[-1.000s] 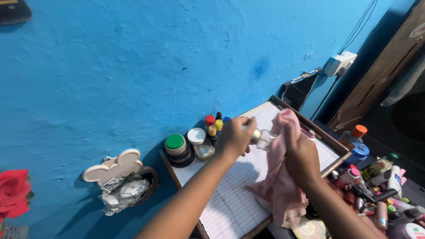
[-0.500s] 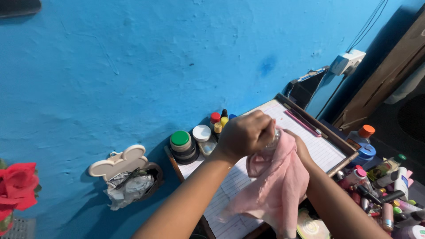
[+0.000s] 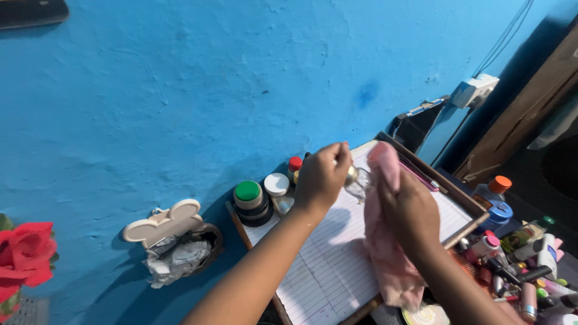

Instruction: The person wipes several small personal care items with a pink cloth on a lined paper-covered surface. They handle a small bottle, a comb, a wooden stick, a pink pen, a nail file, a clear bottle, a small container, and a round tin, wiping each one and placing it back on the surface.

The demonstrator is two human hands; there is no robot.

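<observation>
My left hand (image 3: 322, 177) pinches the metal cap end of a small clear glass bottle (image 3: 357, 182) and holds it in the air above a lined paper sheet (image 3: 328, 268). My right hand (image 3: 410, 210) grips a pink cloth (image 3: 385, 241) and presses its upper part against the bottle's side. The cloth hangs down from that hand to the front edge of the wooden tray (image 3: 463, 201) that carries the sheet.
Against the blue wall stand a green-lidded jar (image 3: 248, 195), a white-lidded jar (image 3: 277, 185) and small coloured bottles (image 3: 294, 164). A cream holder with crumpled plastic (image 3: 168, 244) sits left, a red flower (image 3: 24, 256) far left. Several cosmetics and bottles (image 3: 518, 253) crowd the right.
The cloth no longer wraps the bottle; the bottle shows again between my hands. My left hand has lifted slightly and my right hand has come round on top of the cloth.
</observation>
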